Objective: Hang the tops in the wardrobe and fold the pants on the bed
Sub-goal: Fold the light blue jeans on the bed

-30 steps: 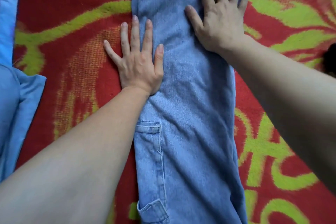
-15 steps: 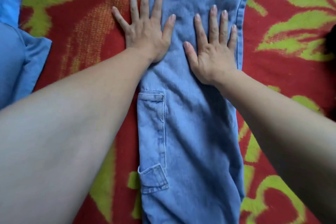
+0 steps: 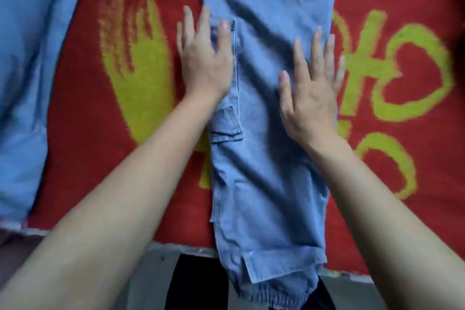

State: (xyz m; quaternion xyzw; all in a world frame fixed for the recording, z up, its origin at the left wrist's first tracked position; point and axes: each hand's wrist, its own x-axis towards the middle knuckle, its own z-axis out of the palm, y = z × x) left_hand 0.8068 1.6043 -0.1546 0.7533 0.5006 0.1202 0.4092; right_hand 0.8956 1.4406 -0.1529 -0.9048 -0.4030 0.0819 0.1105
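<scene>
Your jeans lie in one long strip down the middle of the red and yellow blanket on the bed, the legs doubled one over the other, with the end nearest you hanging just past the bed's edge. Your left hand is spread flat, fingers straight, gripping nothing, pressing the jeans' left edge beside the side pocket, half on denim and half on blanket. Your right hand is likewise open and flat near the right seam, its outer fingers reaching that edge. You look to be pinning both edges so the layers stay lined up and the diagonal creases between your palms can be pushed out before you fold. To the right the blanket is bare and gives you space to work; to the left there is a strip of bare blanket, then another blue garment, well apart from the jeans. Mind the overhanging end, which could drag the strip toward you.
</scene>
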